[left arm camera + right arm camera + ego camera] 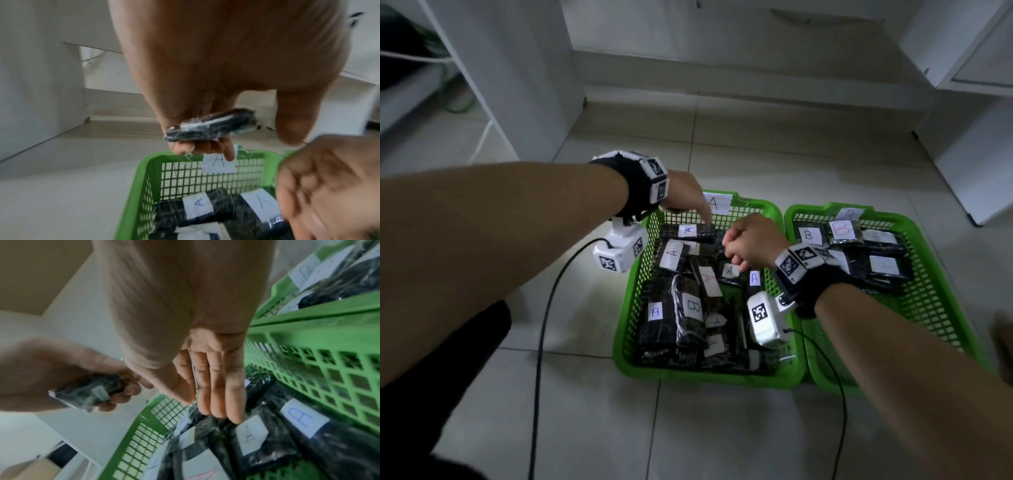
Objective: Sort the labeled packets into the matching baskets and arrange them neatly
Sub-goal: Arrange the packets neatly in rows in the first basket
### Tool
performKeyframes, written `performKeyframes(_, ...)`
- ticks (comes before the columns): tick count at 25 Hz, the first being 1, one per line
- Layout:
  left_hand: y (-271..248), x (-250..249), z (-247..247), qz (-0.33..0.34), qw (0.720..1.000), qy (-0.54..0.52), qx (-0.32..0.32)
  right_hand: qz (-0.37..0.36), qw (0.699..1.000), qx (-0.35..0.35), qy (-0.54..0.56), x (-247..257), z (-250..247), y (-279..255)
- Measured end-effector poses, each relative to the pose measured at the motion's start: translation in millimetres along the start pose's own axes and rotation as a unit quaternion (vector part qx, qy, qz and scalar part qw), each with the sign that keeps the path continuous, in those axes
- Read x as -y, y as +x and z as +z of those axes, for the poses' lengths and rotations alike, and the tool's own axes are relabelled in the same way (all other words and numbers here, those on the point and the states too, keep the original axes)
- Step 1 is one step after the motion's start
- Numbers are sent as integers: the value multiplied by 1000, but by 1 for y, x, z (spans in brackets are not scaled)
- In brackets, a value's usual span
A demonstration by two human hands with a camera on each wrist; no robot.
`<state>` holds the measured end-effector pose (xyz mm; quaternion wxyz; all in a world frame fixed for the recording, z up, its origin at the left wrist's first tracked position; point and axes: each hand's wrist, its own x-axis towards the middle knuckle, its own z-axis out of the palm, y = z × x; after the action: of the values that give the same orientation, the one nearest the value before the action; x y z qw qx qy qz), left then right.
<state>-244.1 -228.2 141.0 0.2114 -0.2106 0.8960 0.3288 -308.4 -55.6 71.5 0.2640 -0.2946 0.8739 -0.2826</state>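
Note:
Two green baskets stand side by side on the tiled floor: basket A (705, 375) on the left, basket B (914, 236) on the right, each holding several black labelled packets. My left hand (685, 195) hovers over basket A's far rim and pinches a black packet (211, 126) between thumb and fingers (197, 147); that packet is mostly hidden under the hand in the head view. My right hand (218, 410) reaches into basket A with straight fingers, its tips touching the packets there. A packet marked B (692, 306) lies among the A packets.
Black cables (544, 325) trail across the floor in front of the baskets. A white cabinet (517, 85) stands at the back left and white furniture (969, 137) at the right. My dark-clothed knee (431, 394) fills the lower left.

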Motion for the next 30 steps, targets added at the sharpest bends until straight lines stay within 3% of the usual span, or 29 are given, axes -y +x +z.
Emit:
performKeyframes(1, 2, -2, 4, -15, 990, -135, -21, 12, 999, 29, 25, 5, 2, -4)
performKeyframes(2, 4, -4, 10, -20, 964, -263, -40, 22, 998, 63, 6, 8, 6, -7)
performKeyframes(4, 6, -1, 22, -14, 918, -389, -79, 34, 987, 129, -85, 11, 22, -13)
performKeyframes(6, 7, 8, 35, 10, 914, -396, -88, 3, 980, 115, -160, 10, 35, -18)
performKeyframes(8, 8, 28, 43, 43, 926, -365, -85, -14, 980, 101, -169, 5, 40, -20)
performKeyframes(12, 14, 69, 41, 62, 925, -357, -115, 8, 983, 112, -147, 4, 30, -18)
performKeyframes(18, 18, 83, 44, 48, 919, -364, -144, 46, 996, 61, -38, 2, -27, 1)
performKeyframes(20, 22, 83, 41, 48, 915, -368, -156, 30, 993, 0, -112, -4, -34, 8)
performKeyframes(23, 29, 84, 39, 38, 915, -354, -190, -22, 957, -98, -273, -7, -30, 15)
performKeyframes(26, 33, 89, 39, 9, 888, -405, -219, -66, 934, -85, -340, -1, -19, 16)
performKeyframes(30, 28, 90, 41, 14, 833, -511, -209, -101, 893, -54, -435, 13, -10, 24)
